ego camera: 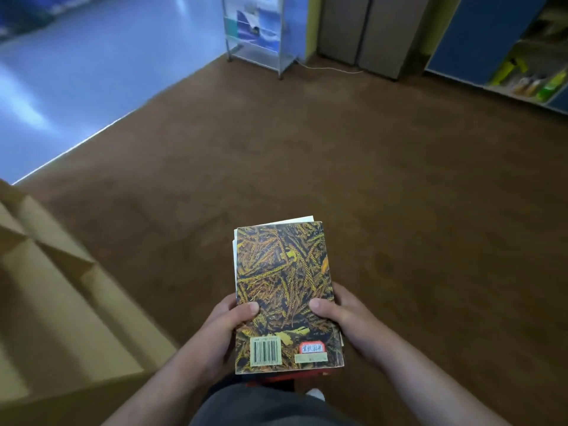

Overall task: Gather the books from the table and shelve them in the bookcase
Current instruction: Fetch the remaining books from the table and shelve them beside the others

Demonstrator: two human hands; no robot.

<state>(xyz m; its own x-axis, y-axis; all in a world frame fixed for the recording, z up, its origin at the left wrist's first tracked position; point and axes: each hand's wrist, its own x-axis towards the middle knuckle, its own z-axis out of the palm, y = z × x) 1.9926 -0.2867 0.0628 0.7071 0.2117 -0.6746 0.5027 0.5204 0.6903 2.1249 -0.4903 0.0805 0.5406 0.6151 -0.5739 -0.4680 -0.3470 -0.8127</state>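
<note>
The stack of books point(284, 281) is held flat and low over the brown floor point(399, 195), away from any counter. The left hand point(226, 318) and right hand point(342, 315) each curl round a side edge at the near end, thumbs pressed on the patterned top cover, probably to keep the loose pile squared while it is carried. The fingers underneath are hidden. How many books lie below is unclear: only white page edges and a red edge point(285, 377) peek out. The wooden bookcase point(46, 272) at left is blurred and cut off
</note>
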